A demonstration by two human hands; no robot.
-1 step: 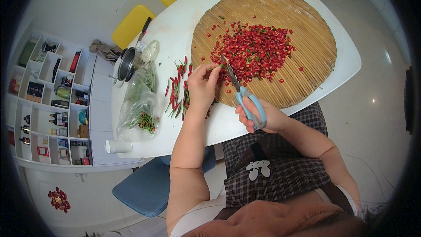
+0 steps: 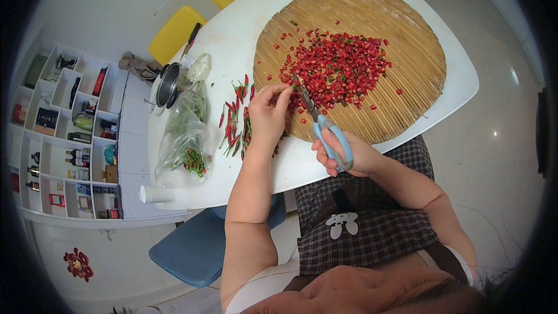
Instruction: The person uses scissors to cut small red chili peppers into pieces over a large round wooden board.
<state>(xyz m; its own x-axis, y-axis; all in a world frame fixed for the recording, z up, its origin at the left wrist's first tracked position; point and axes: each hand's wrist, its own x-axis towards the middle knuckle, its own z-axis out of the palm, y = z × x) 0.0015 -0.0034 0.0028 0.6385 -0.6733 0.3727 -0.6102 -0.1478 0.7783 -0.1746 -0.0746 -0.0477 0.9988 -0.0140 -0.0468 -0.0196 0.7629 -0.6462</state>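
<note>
My right hand (image 2: 356, 154) grips scissors (image 2: 329, 121) with light blue handles, their dark blades pointing up and left. At the blade tips, my left hand (image 2: 269, 107) pinches a small chili pepper (image 2: 295, 86), of which only a little end shows. Under and beyond the blades, a heap of chopped red chili pieces (image 2: 343, 70) covers the middle of a round wooden slatted board (image 2: 401, 17). Left of my left wrist lie several whole red chilies (image 2: 231, 122) with green stems, partly hidden by my forearm.
The white table (image 2: 221, 52) carries a clear plastic bag (image 2: 177, 134) with green and red chilies, a dark pot (image 2: 168, 85), a black-handled knife (image 2: 193, 36) and a white cup (image 2: 157, 194). Yellow chairs (image 2: 174, 32) stand at the far side, a blue chair (image 2: 195, 256) nearer me.
</note>
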